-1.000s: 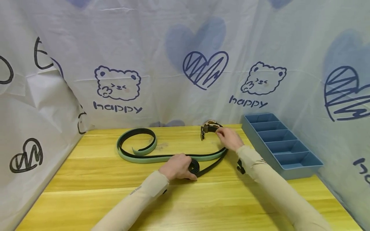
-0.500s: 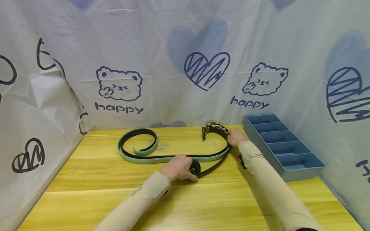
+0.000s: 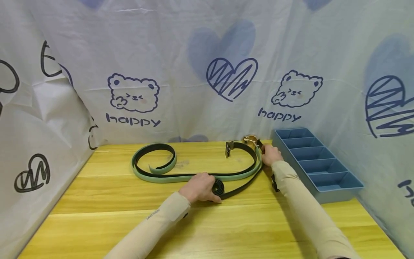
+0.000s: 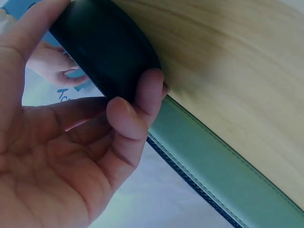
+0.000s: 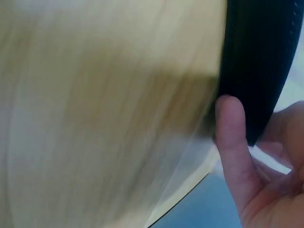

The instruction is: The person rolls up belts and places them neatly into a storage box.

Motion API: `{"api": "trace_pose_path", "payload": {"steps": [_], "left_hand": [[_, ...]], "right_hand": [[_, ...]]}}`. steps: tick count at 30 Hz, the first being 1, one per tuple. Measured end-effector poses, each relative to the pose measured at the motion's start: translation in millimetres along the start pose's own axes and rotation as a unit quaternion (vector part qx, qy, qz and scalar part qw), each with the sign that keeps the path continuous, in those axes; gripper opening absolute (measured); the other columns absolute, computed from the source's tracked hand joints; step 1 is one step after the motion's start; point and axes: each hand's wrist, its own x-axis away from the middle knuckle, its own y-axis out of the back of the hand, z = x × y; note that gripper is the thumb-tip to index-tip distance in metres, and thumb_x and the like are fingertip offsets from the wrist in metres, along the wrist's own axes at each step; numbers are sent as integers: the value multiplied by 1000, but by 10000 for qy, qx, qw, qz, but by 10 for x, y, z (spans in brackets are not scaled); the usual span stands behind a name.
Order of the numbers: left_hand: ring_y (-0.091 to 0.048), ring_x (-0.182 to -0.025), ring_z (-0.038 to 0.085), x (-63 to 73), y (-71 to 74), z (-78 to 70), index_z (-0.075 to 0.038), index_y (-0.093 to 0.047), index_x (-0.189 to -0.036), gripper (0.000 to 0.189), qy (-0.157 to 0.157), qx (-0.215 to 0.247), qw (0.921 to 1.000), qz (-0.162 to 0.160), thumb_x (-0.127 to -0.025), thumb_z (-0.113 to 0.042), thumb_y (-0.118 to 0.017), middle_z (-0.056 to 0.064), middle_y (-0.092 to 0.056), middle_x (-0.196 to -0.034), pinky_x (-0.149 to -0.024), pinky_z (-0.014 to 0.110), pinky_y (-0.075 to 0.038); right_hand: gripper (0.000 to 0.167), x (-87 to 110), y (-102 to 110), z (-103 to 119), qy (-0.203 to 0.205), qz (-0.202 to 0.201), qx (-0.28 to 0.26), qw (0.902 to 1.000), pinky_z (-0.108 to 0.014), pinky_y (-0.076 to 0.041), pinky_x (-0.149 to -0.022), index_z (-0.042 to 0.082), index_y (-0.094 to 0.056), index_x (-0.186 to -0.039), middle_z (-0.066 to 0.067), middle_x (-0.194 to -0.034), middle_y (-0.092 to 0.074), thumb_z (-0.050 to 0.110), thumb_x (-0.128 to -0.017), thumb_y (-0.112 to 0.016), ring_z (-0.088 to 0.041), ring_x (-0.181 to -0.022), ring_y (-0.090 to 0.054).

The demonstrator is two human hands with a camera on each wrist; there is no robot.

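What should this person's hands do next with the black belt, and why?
Perhaps the left hand should roll the coil a little along the black belt, toward the right hand: the left hand holds the coil, the right hand grips the belt farther along, and the stretch between them is unrolled.

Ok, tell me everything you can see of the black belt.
The black belt looks like smooth leather, with faint stitching near one edge. It stands on edge on the table, one end wound into a tight coil that the left hand grips. From there the strap curves right and away to the right hand, which pinches it. A gold buckle, apparently its own, shows beside that hand.
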Motion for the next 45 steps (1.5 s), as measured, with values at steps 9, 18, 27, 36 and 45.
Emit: {"api": "trace_pose_path", "payload": {"steps": [9, 18, 27, 36, 45], "left_hand": [[-54, -60, 10, -4, -2, 0, -13, -66, -89, 46, 14, -20, 10000, 52, -75, -54, -80, -4, -58, -69, -61, 26, -47], [-53, -59, 10, -10, 24, 6, -14, -64, -85, 45, -79, -139, 9998, 96, -74, -55, -80, -4, -56, -67, -61, 26, -46], [-54, -59, 10, 0, 26, 21, -14, -65, -88, 47, -53, -143, 9998, 98, -74, -56, -80, -5, -56, -68, -62, 27, -47], [-53, -56, 10, 6, 31, 53, -16, -64, -83, 48, -114, -135, 9998, -4, -71, -60, -80, -5, -56, -66, -58, 27, -45], [-50, -53, 10, 6, 26, 55, -14, -68, -89, 50, -219, -86, 9997, -97, -71, -59, -81, -4, -54, -61, -54, 26, -42]], "right_hand": [[24, 94, 41, 14, -267, 175, 274, 9991, -55, -52, -82, -10, -62, -101, -38, -112, -59, 6, -85, -53, -54, -101, -60], [23, 140, 69, 21, -263, 35, 701, 9972, -58, -53, -76, -6, -65, -101, -35, -109, -62, 7, -89, -51, -52, -97, -62], [17, 262, 24, 258, 446, -701, 942, 9921, -58, -51, -65, 4, -63, -76, -24, -88, -66, 13, -89, -55, -46, -78, -65], [14, 563, -90, 679, 2659, 523, -213, 9623, -29, -47, -62, 9, -71, -99, 2, -82, -66, 15, -96, -59, -9, -67, -55], [22, 966, -175, 995, 4227, 1360, -578, 8941, -24, -47, -70, 15, -69, -115, 4, -95, -62, 23, -95, -63, -6, -77, -54]]}}
